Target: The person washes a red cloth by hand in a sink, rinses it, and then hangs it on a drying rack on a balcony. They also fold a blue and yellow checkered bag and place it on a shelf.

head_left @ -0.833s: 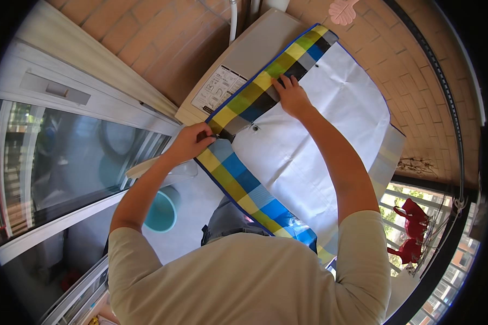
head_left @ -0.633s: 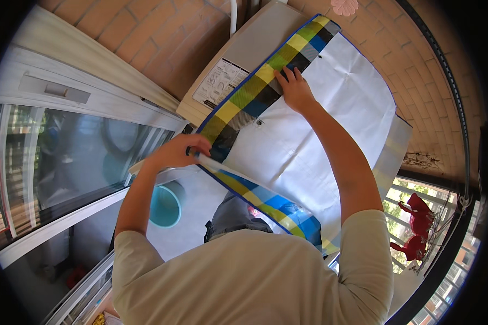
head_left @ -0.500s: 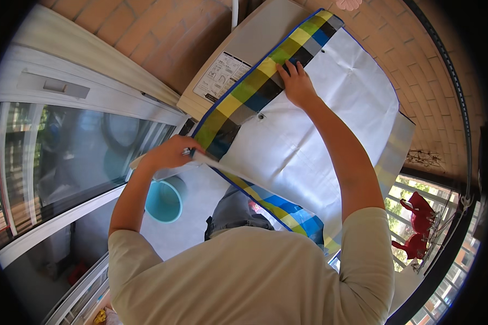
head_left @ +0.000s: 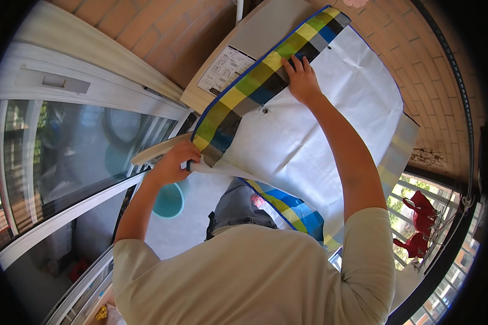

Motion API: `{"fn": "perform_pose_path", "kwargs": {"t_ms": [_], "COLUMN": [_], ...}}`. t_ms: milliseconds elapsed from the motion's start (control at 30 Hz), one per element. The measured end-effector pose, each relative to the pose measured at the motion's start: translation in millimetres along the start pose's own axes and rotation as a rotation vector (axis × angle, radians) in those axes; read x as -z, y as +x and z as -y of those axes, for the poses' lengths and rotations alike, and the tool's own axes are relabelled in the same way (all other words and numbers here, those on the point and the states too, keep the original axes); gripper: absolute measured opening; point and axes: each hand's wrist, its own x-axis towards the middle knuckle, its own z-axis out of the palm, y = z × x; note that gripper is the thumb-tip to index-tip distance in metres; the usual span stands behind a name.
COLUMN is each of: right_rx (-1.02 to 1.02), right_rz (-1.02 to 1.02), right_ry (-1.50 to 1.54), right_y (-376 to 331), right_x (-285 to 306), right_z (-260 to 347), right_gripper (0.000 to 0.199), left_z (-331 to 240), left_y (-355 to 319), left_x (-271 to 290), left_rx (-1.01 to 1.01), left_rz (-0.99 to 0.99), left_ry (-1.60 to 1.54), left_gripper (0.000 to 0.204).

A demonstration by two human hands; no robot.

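Observation:
A large sheet (head_left: 314,141), silvery white with a blue-edged, yellow, green, blue and black checked border (head_left: 255,81), lies over a beige appliance (head_left: 238,49) with a lid-like top. My left hand (head_left: 172,162) is closed on the sheet's near left corner and lifts it off the surface. Farther up, my right hand (head_left: 303,81) rests with fingers spread on the checked border, pressing it down. A small eyelet shows in the sheet between my hands. Below the raised edge, a checked flap hangs beside my legs.
A turquoise bucket (head_left: 168,201) stands on the pale floor at lower left. Sliding glass doors (head_left: 81,157) run along the left. Brick walls rise behind and at the right. Red cloth items (head_left: 420,222) hang by a barred window at the right.
My left hand has moved slightly down, drawing the corner outward and widening the checked border there. My right hand stays at nearly the same spot on the border.

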Motion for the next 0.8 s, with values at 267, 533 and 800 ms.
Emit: {"fn": "perform_pose_path", "kwargs": {"t_ms": [267,533,800], "right_rx": [-0.005,-0.007,-0.012], "right_rz": [-0.004,-0.071,-0.049], "right_ry": [0.02,0.039,0.026], "right_y": [3,2,2], "right_x": [-3,-8,-6], "right_z": [2,1,1], "right_gripper": [0.053,0.053,0.053], "left_z": [-1,4,17], "left_y": [-25,-18,26], "left_x": [-3,-2,-21], "left_rx": [-0.148,0.044,0.228], "left_rz": [-0.077,0.001,-0.362], "left_ry": [0.161,0.112,0.161], "left_gripper": [0.033,0.034,0.028]}}
